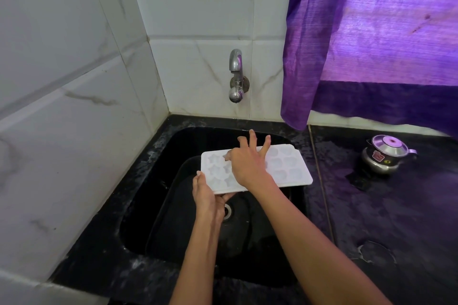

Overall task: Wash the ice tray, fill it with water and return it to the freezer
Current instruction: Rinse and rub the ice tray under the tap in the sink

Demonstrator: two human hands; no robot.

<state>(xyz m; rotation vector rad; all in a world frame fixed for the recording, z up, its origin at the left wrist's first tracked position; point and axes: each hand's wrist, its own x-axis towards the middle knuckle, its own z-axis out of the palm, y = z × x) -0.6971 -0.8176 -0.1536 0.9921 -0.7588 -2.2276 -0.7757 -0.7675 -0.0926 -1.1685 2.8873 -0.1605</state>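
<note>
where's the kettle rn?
The small steel kettle stands on the black counter right of the sink, below the purple curtain.

Left hand [207,194] gripping from beneath; right hand [247,164] above, fingers splayed

White marble-veined tiles [74,82] fill the left and centre of my view, meeting in a corner. A purple curtain [371,32] glows with daylight at upper right. Below runs a black stone counter [384,218], speckled and wet-looking.
</note>
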